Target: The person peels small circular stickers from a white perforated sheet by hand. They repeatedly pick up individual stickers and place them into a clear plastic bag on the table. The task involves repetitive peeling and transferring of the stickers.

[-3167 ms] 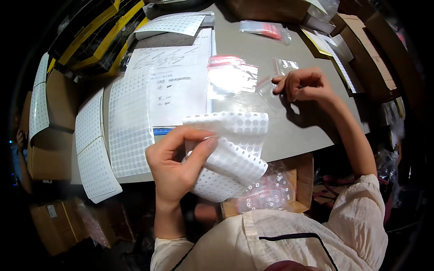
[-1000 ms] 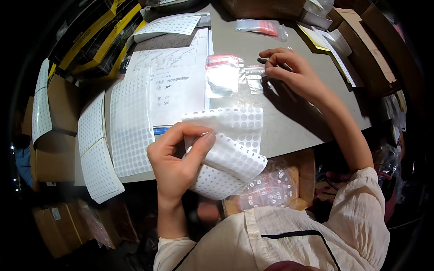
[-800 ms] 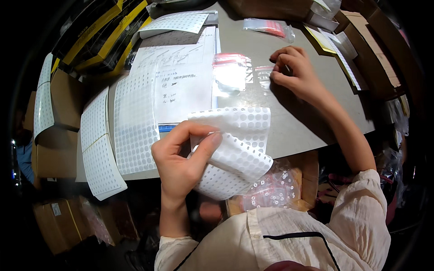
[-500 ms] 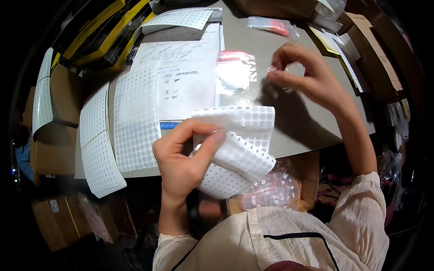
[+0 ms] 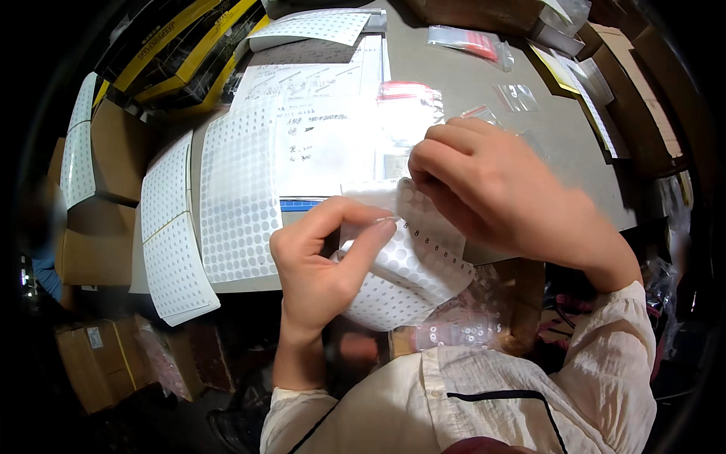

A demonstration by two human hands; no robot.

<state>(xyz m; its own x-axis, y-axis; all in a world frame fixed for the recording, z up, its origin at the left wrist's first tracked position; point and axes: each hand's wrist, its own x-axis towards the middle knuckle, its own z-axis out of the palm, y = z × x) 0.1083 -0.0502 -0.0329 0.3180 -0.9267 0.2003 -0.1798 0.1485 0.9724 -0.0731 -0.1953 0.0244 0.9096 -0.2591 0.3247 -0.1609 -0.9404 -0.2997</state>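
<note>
My left hand [image 5: 325,261] pinches a folded white sheet of round stickers [image 5: 412,276] between thumb and forefinger. The sheet bends over itself, with printed digits along the fold and rows of round dots below. Over its upper right part is my right hand [image 5: 491,189], palm down with curled fingers. Its fingertips come close to the fold, but the hand hides whatever they hold. Behind the right hand lie a small clear zip bag [image 5: 516,97] and another small bag [image 5: 482,113], partly covered. A stack of red-edged zip bags [image 5: 412,94] sits beside them.
Sticker sheets [image 5: 240,189] and a banded stack [image 5: 174,227] lie on the table's left, beside handwritten papers [image 5: 325,144]. More bags [image 5: 469,41] lie at the back. Below the table edge, an open carton [image 5: 522,303] holds bagged white rings [image 5: 454,333]. Cartons [image 5: 635,83] stand right.
My right hand has moved down and left from the zip bags to the sticker sheet. Small bags now show where it was. My left hand keeps its pinch on the sheet.
</note>
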